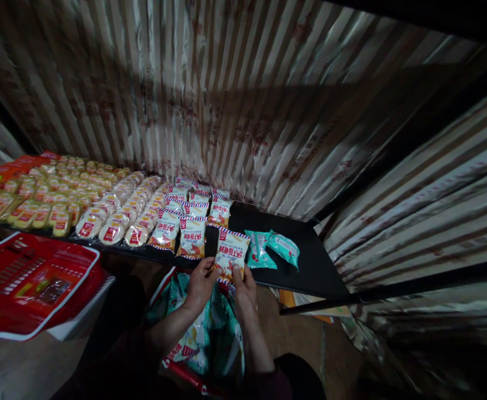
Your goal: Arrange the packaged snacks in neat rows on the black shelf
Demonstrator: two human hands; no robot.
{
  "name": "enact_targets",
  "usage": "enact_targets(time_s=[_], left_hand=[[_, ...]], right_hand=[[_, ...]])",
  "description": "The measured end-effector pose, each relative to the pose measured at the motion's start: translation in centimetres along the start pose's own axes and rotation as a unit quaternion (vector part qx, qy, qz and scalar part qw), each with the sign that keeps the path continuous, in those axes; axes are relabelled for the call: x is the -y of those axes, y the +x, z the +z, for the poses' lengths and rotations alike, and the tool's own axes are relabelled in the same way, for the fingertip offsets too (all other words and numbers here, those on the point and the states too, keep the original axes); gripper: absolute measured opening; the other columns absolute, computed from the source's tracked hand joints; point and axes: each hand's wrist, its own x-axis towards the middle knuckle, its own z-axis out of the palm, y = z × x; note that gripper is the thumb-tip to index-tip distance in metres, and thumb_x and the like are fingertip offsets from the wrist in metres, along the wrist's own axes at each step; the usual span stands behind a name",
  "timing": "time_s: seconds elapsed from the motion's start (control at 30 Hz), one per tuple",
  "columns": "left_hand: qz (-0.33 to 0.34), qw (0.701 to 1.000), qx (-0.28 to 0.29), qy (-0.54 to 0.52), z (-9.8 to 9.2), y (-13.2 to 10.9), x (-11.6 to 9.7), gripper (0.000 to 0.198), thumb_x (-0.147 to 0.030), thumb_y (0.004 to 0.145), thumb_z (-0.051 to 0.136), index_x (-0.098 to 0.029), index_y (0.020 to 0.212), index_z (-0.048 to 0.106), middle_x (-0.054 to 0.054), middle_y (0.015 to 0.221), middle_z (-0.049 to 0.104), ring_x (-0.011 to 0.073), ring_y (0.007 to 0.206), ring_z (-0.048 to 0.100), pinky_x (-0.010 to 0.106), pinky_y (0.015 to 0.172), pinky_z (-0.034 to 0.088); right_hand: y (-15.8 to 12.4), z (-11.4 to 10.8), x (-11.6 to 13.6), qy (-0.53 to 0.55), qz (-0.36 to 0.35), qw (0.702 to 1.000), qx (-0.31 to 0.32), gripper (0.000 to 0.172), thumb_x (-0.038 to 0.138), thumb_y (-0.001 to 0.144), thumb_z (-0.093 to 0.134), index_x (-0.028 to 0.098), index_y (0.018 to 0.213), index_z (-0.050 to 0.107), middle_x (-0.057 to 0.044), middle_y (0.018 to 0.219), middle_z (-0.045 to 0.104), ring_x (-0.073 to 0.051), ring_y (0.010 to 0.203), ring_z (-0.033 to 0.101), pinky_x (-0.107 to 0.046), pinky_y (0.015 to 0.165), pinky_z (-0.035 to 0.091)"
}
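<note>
Both my hands pinch the near edge of a white, red and blue snack packet (pixel 231 253) at the front edge of a black shelf (pixel 310 261). My left hand (pixel 199 283) grips its lower left corner and my right hand (pixel 243 286) its lower right. The packet lies beside rows of matching packets (pixel 192 236) to the left. Below my wrists hangs a large open bag (pixel 197 339) with more packets in it.
Two teal packets (pixel 270 248) lie just right of the held one. Rows of yellow and red wrapped snacks (pixel 60 200) fill the shelf's left side. A red plastic basket (pixel 26 283) sits lower left. Striped foil sheeting (pixel 235 100) backs the shelf.
</note>
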Motion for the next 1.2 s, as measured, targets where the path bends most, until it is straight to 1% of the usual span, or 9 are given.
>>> enact_targets(time_s=[0.1,0.23,0.37,0.5,0.67,0.8,0.9,1.0,1.2], left_hand=[[0.038,0.998,-0.021,0.055,0.5,1.1,0.0,0.032,-0.030,0.076,0.058,-0.017,0.106,0.059,0.009,0.105,0.066,0.0205,0.097,0.063,0.036,0.088,0.048],[0.083,0.984,-0.056,0.147,1.5,2.3,-0.6,0.035,-0.020,0.079,0.050,-0.017,0.113,0.057,0.010,0.118,0.061,0.0217,0.114,0.055,0.040,0.101,0.040],[0.082,0.978,-0.059,0.180,2.4,3.9,-1.0,0.044,-0.017,0.078,0.047,-0.013,0.122,0.052,0.013,0.128,0.056,0.0230,0.122,0.049,0.041,0.107,0.034],[0.069,0.978,-0.060,0.187,2.9,5.5,-1.2,0.049,-0.017,0.078,0.047,-0.013,0.127,0.047,0.014,0.133,0.052,0.0233,0.126,0.045,0.040,0.109,0.032],[0.085,0.978,-0.055,0.180,3.3,6.9,-1.2,0.051,-0.018,0.078,0.047,-0.016,0.129,0.046,0.011,0.135,0.050,0.0227,0.127,0.044,0.039,0.109,0.033],[0.099,0.969,-0.057,0.218,3.8,7.8,-1.1,0.049,-0.019,0.080,0.045,-0.014,0.128,0.047,0.013,0.139,0.045,0.0238,0.132,0.038,0.041,0.111,0.030],[0.103,0.963,-0.055,0.243,4.2,8.4,-1.0,0.049,-0.020,0.081,0.043,-0.010,0.130,0.045,0.016,0.141,0.042,0.0238,0.133,0.035,0.041,0.112,0.028],[0.101,0.959,-0.053,0.260,4.4,9.0,-0.9,0.050,-0.020,0.082,0.042,-0.007,0.130,0.045,0.018,0.142,0.039,0.0244,0.135,0.033,0.040,0.114,0.025],[0.089,0.962,-0.049,0.254,4.5,9.6,-1.1,0.051,-0.019,0.080,0.044,-0.013,0.131,0.045,0.012,0.147,0.035,0.0238,0.139,0.025,0.042,0.116,0.019]], right_hand=[[1.9,0.7,0.4,0.016,0.029,0.999,-0.003,0.056,0.053,0.074,0.061,0.020,0.119,0.057,-0.006,0.099,0.071,-0.022,0.087,0.065,-0.033,0.077,0.051],[4.9,1.6,0.5,-0.003,0.005,0.999,-0.036,0.059,0.054,0.072,0.062,0.018,0.117,0.059,-0.007,0.098,0.070,-0.022,0.086,0.064,-0.033,0.076,0.051],[7.5,2.4,0.1,-0.003,-0.015,1.000,-0.021,0.056,0.053,0.072,0.061,0.017,0.115,0.059,-0.007,0.098,0.070,-0.021,0.086,0.063,-0.034,0.077,0.051],[9.4,3.0,0.0,-0.001,-0.019,1.000,-0.013,0.056,0.051,0.072,0.061,0.017,0.116,0.058,-0.008,0.101,0.069,-0.021,0.087,0.063,-0.034,0.078,0.051],[11.2,3.5,-0.2,-0.030,-0.035,0.999,-0.017,0.055,0.049,0.074,0.060,0.017,0.119,0.056,-0.009,0.110,0.066,-0.022,0.095,0.062,-0.035,0.084,0.049],[12.3,3.9,-0.2,-0.073,-0.038,0.996,-0.021,0.056,0.050,0.074,0.058,0.015,0.118,0.058,-0.010,0.105,0.068,-0.022,0.092,0.063,-0.036,0.083,0.049],[12.8,4.3,-0.1,-0.102,-0.037,0.994,-0.027,0.057,0.052,0.073,0.057,0.015,0.116,0.060,-0.010,0.101,0.069,-0.022,0.087,0.063,-0.035,0.080,0.049],[13.3,4.7,-0.2,-0.108,-0.041,0.993,-0.033,0.057,0.054,0.073,0.056,0.014,0.113,0.061,-0.010,0.100,0.069,-0.022,0.085,0.063,-0.034,0.078,0.049],[14.2,5.1,-1.0,-0.103,-0.055,0.993,-0.018,0.055,0.053,0.075,0.055,0.016,0.115,0.060,-0.008,0.099,0.070,-0.021,0.085,0.063,-0.033,0.077,0.049]])
